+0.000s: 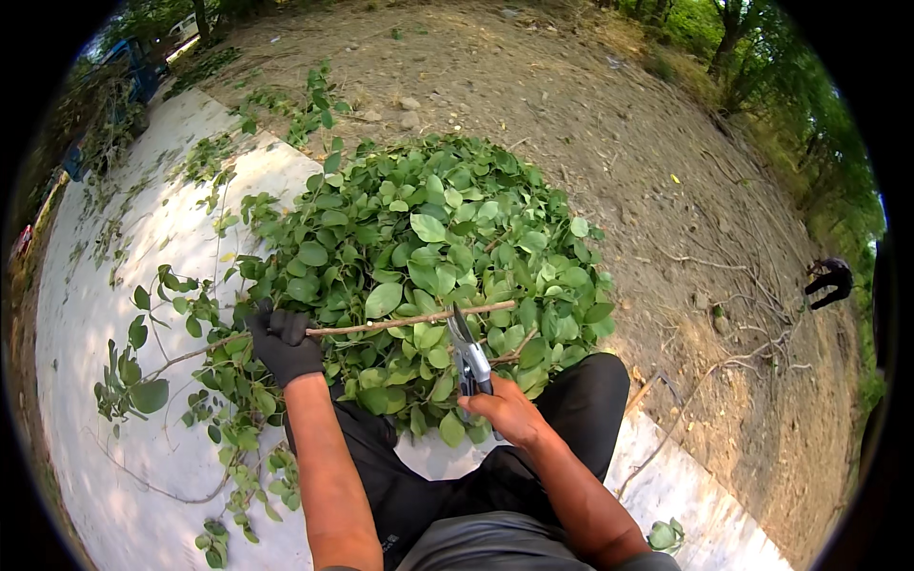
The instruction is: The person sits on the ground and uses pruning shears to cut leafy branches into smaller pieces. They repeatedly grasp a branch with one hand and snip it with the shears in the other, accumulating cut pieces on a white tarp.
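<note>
My left hand [287,345], in a black glove, grips a thin leafy branch [400,322]. The branch's bare brown stem points right, and its leafy end hangs out to the left. My right hand [500,408] is bare and closed around the handles of silver pruning shears [471,357]. Their blades lie at the stem, right of its middle; whether they touch it I cannot tell. Under both hands spreads a big heap of green leafy branches [443,243], between and beyond my knees.
A pale concrete slab [93,342] with scattered sprigs lies left and beneath me. Dry soil with cut branches [742,357] and a wooden-handled tool [643,392] is at right. Another person [830,282] stands far right. A blue vehicle [136,68] is at upper left.
</note>
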A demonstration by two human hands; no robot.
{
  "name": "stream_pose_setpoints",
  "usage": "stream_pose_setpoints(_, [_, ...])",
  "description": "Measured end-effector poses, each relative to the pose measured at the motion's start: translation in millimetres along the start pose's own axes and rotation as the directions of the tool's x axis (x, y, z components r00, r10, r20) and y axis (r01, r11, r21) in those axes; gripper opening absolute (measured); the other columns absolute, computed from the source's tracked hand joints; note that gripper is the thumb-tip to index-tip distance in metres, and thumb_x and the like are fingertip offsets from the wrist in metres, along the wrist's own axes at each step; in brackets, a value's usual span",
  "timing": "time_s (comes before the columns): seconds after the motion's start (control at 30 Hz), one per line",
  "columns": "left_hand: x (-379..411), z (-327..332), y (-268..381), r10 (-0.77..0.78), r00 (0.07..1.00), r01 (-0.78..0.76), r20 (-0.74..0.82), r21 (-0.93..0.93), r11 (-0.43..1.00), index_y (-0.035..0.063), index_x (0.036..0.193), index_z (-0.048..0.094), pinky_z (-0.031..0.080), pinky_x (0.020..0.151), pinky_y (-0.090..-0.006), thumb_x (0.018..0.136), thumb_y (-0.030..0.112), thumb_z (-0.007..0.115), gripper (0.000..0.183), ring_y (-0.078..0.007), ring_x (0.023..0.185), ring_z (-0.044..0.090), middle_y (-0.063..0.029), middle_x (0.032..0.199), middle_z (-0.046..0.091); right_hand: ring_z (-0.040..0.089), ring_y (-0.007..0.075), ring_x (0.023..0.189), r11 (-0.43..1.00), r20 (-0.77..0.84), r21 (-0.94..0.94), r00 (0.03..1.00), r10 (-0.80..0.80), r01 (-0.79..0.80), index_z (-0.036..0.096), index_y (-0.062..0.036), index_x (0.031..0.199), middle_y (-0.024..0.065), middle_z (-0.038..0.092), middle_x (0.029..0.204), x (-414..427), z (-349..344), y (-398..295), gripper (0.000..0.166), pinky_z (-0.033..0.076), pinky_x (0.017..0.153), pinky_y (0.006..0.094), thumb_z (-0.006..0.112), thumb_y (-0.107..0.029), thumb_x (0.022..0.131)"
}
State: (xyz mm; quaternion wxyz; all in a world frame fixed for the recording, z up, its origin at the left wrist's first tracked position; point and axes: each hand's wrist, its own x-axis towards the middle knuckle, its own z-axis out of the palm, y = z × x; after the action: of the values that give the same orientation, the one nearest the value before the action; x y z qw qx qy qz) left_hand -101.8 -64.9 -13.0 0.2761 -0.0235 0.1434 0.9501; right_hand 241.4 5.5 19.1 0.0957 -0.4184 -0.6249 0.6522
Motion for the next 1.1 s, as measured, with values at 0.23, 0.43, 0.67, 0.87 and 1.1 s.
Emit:
stream_pose_setpoints(0.23, [-9, 11, -7, -0.102, 0.954, 0.139, 0.282, -0.115, 0.984, -0.0003, 0.092, 0.063, 0.029, 0.037, -0.0260, 0.103, 0.038, 0.042, 0.045, -0.0104, 0.040, 0.026, 0.0006, 0.055, 0.032, 0.047, 0.0165, 0.074, 0.996, -0.090, 0.082, 0.996, -0.027, 0.034, 0.055, 0.0030, 0.100, 0.0058, 0.054, 0.078, 12, 7, -12, 0.036, 0.040, 0.068, 0.0315, 0.065, -0.027, 0.082])
stream_pose_setpoints(0.43, [-11, 13, -2, -0.091, 0.965, 0.126, 0.247, -0.129, 0.984, 0.0006, 0.091, 0.063, 0.029, 0.038, -0.0261, 0.102, 0.040, 0.043, 0.045, -0.0105, 0.040, 0.027, 0.0010, 0.054, 0.033, 0.048, 0.0172, 0.078, 0.999, -0.102, 0.040, 0.995, 0.018, -0.014, 0.054, 0.0030, 0.104, 0.0059, 0.055, 0.081, 11, 9, -27, 0.038, 0.041, 0.072, 0.0318, 0.065, -0.026, 0.082])
stream_pose_setpoints(0.67, [-16, 23, -17, -0.164, 0.975, 0.176, 0.151, -0.069, 0.982, 0.0062, 0.091, 0.066, 0.026, 0.037, -0.0255, 0.102, 0.047, 0.039, 0.050, -0.0088, 0.039, 0.026, 0.0036, 0.052, 0.031, 0.049, 0.0138, 0.073, 0.959, -0.129, 0.282, 0.991, 0.025, 0.012, 0.060, 0.0023, 0.096, 0.0036, 0.059, 0.080, 21, 8, -1, 0.024, 0.039, 0.068, 0.0293, 0.064, -0.015, 0.079])
stream_pose_setpoints(0.87, [-27, 27, -12, -0.176, 0.981, 0.179, 0.085, -0.025, 0.984, 0.0071, 0.091, 0.066, 0.028, 0.039, -0.0255, 0.102, 0.047, 0.042, 0.048, -0.0090, 0.041, 0.028, 0.0026, 0.052, 0.036, 0.056, 0.0170, 0.071, 0.945, -0.117, 0.326, 0.991, 0.070, -0.029, 0.059, 0.0024, 0.093, 0.0087, 0.063, 0.079, 25, 15, 16, 0.020, 0.042, 0.064, 0.0301, 0.062, -0.011, 0.079])
stream_pose_setpoints(1.1, [-30, 30, -15, -0.241, 0.968, 0.235, 0.077, 0.077, 0.969, 0.0059, 0.095, 0.065, 0.047, 0.063, -0.0373, 0.100, 0.042, 0.048, 0.040, -0.0155, 0.057, 0.047, -0.0004, 0.060, 0.049, 0.064, 0.0238, 0.070, 0.865, -0.075, 0.496, 0.996, -0.043, 0.075, 0.053, 0.0053, 0.101, 0.0136, 0.064, 0.084, 29, 7, 41, 0.025, 0.053, 0.062, 0.0349, 0.058, -0.011, 0.082])
